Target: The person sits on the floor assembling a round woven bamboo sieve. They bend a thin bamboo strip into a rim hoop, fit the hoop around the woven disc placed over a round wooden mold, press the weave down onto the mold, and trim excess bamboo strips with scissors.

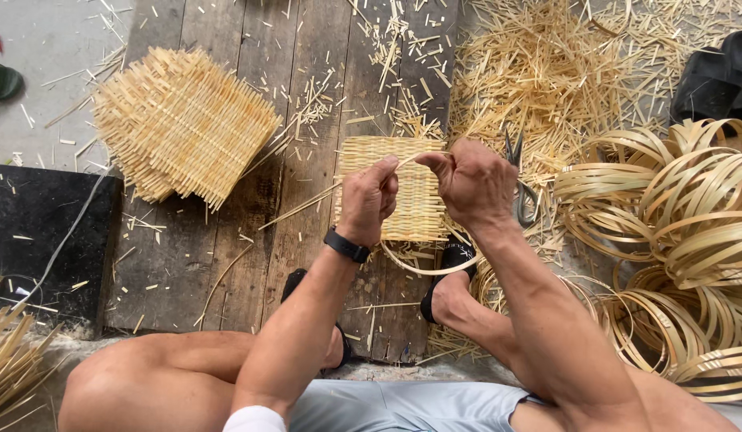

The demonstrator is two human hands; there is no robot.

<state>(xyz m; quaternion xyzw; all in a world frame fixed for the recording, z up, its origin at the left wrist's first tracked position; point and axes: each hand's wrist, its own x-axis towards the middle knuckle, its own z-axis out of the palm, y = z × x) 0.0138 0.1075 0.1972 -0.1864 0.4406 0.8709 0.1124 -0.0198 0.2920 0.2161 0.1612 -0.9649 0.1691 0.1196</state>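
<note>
Two bare hands meet above a small woven bamboo mat (415,192). Left hand (369,200): fingers pinched closed on a thin bamboo strip (307,204), a black wristband (346,246) at the wrist. Right hand (473,182): clenched, gripping the same strip where it arches over to the left hand. The mat lies flat on the wooden planks (219,264), directly under and just beyond both hands, partly hidden by them. A curved strip loops out below its near edge. Scissors (521,188) lie just right of the right hand. Stack of finished woven mats (179,124): upper left, well apart. Coiled bamboo hoops (683,216): far right. Loose offcuts (531,72): beyond the mat.
</note>
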